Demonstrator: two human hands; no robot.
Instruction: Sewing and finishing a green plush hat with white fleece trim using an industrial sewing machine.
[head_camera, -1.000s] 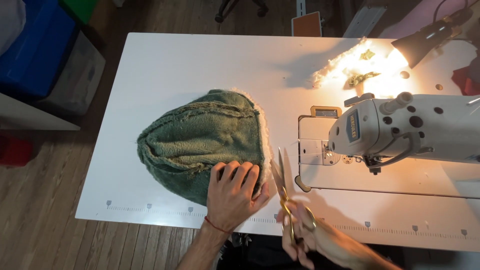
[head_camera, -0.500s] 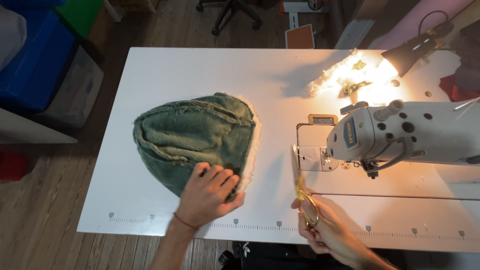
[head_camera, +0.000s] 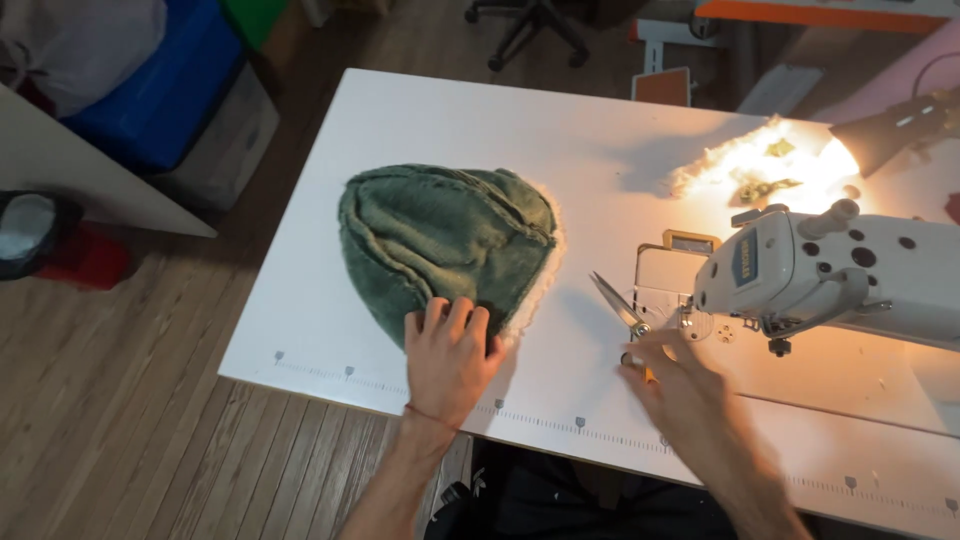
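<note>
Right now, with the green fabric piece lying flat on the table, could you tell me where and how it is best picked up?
Probably at the near edge of the green fabric piece, coming from the front of the table. The left hand already lies flat there, the fleecy trim sits along the right side, and the right hand holds the scissors beside it.

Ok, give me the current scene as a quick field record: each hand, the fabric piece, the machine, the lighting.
left hand: flat, palm down on the near edge of the green fabric piece
right hand: blurred, at the handles of the scissors, blades pointing away from the person
green fabric piece: dome-shaped, seamed, pale fleecy trim along its right edge, lying on the white table
sewing machine: white, to the right, beside the scissors
lamp: lit, shining on fluffy scraps at the far right
</note>
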